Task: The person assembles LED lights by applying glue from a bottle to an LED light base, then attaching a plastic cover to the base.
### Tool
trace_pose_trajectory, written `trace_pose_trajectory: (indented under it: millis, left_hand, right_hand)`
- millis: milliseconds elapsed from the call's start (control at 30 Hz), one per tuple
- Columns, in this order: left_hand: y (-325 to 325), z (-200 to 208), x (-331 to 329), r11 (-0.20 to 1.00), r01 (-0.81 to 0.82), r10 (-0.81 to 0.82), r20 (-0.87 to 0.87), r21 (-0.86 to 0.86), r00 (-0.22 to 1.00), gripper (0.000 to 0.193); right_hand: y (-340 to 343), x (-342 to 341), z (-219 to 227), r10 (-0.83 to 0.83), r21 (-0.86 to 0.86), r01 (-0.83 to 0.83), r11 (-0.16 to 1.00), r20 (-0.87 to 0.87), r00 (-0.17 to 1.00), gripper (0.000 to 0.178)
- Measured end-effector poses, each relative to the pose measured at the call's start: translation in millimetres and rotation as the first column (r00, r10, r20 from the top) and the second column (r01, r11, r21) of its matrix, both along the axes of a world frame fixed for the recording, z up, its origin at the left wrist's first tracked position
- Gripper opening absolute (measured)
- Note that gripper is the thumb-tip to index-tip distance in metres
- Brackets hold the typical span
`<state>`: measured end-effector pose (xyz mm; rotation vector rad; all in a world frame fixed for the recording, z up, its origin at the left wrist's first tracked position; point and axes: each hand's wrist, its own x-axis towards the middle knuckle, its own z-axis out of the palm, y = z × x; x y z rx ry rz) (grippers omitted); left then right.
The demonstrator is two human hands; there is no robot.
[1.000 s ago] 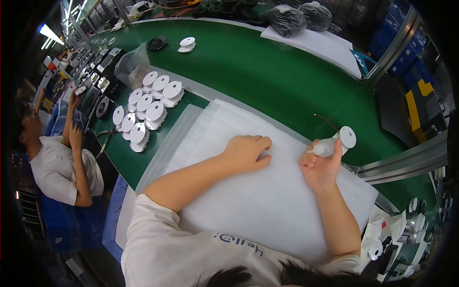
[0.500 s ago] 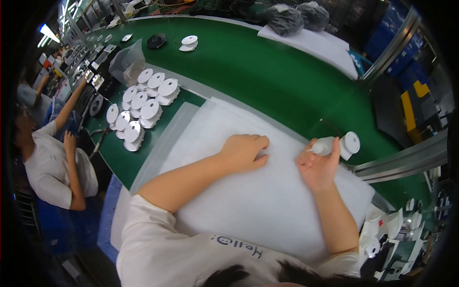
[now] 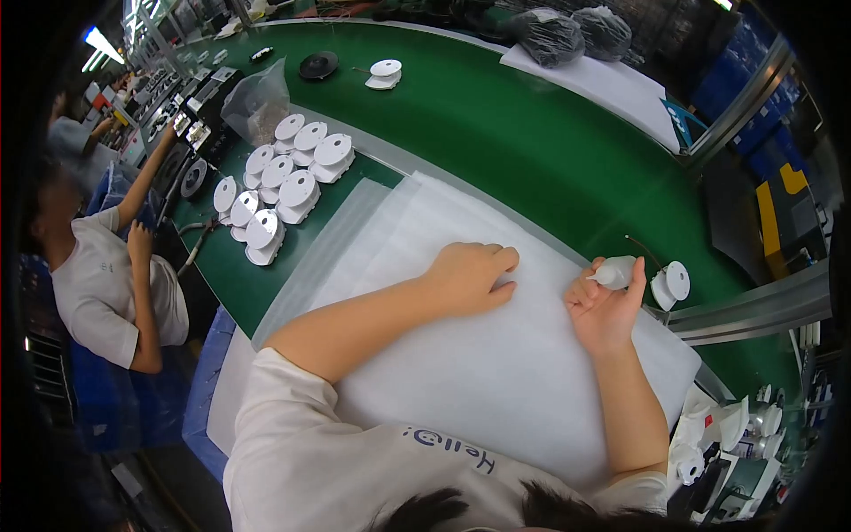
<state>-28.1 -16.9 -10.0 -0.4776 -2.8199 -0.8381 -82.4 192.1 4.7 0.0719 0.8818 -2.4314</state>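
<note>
My right hand is wrapped around a small translucent squeeze bottle with a narrow nozzle pointing left. Just right of its fingers, a white round-topped plastic unit with a thin wire stands on the green surface. My left hand rests palm down on a white foam sheet, its thumb apart from loosely bent fingers, with nothing visible in it. To the left, several similar white units stand in rows on the green tabletop.
Across the green belt are another white unit and a black disc. A clear plastic bag sits behind the rows. A metal post rises at right. A co-worker sits at left, arm reaching forward.
The whole view has shifted slightly, moving most of the scene rightward in the picture. My left hand still rests on the sheet, and the bottle stays in my right hand.
</note>
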Motion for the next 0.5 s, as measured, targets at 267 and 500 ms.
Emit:
trace_pose_trajectory:
  millis: [267, 500]
  left_hand:
    - [-21.4, 26.1, 13.7, 0.987, -0.158, 0.158, 0.143, -0.012, 0.977, 0.022]
    - [-81.7, 62.6, 63.2, 0.754, -0.510, 0.582, 0.061, -0.414, 0.811, 0.038]
  right_hand:
    - [-6.4, 6.6, -1.2, -0.004, -0.033, 0.008, 0.999, 0.115, 0.993, 0.049]
    - [-10.7, 6.3, 5.1, -0.005, -0.012, 0.006, 1.000, 0.071, 0.997, 0.050]
